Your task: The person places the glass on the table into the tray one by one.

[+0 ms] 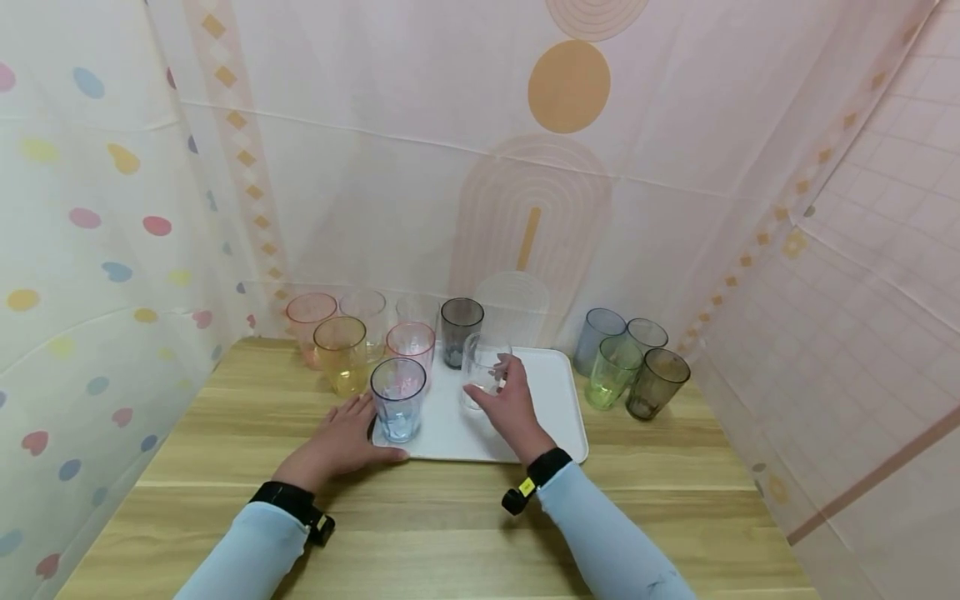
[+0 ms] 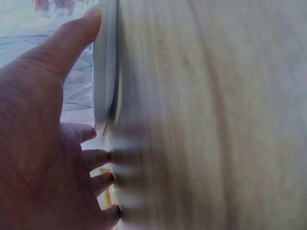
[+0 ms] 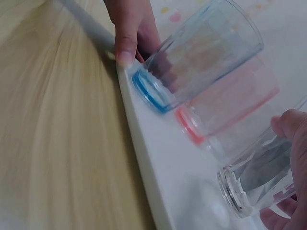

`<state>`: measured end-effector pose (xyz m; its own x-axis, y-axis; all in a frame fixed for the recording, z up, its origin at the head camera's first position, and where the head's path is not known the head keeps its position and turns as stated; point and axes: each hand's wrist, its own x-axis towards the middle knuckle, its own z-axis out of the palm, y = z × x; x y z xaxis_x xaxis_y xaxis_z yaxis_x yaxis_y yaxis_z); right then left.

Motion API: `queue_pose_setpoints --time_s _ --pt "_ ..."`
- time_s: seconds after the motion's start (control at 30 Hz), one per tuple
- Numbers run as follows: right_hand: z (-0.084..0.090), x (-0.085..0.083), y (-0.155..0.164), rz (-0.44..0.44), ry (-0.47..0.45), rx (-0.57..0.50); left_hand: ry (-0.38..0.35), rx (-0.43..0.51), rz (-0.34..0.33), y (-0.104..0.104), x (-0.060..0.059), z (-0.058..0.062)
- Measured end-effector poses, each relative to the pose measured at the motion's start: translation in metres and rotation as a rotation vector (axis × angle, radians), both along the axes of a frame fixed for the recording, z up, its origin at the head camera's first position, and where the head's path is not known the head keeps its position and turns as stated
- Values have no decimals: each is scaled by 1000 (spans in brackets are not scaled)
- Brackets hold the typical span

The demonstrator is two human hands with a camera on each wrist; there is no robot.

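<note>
A white tray [image 1: 551,400] lies on the wooden table [image 1: 465,533]. On it stand a blue cup [image 1: 398,400], a pink cup [image 1: 410,343], a dark grey cup [image 1: 461,332] and a clear cup [image 1: 480,367]. My right hand [image 1: 512,406] grips the clear cup [image 3: 254,187] from its right side, the cup's base on or just above the tray [image 3: 163,163]. My left hand [image 1: 341,442] lies flat on the table at the tray's left front corner. Its thumb [image 2: 76,33] presses the tray rim [image 2: 103,72] beside the blue cup [image 3: 192,62].
Left of the tray stand an amber cup [image 1: 341,354], a peach cup [image 1: 310,321] and clear cups [image 1: 365,312]. To the right stand a green cup [image 1: 613,371], a brown cup [image 1: 657,383] and two grey-blue cups [image 1: 600,337]. Cloth walls enclose the table on three sides.
</note>
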<state>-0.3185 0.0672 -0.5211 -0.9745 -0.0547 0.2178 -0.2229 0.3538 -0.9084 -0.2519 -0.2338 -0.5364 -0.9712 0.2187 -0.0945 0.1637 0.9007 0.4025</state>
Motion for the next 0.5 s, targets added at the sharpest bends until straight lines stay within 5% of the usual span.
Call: queue_pose_setpoints --time_s 0.5 --pt "1 -12 -37 27 -15 60 3 14 3 0 1 -1"
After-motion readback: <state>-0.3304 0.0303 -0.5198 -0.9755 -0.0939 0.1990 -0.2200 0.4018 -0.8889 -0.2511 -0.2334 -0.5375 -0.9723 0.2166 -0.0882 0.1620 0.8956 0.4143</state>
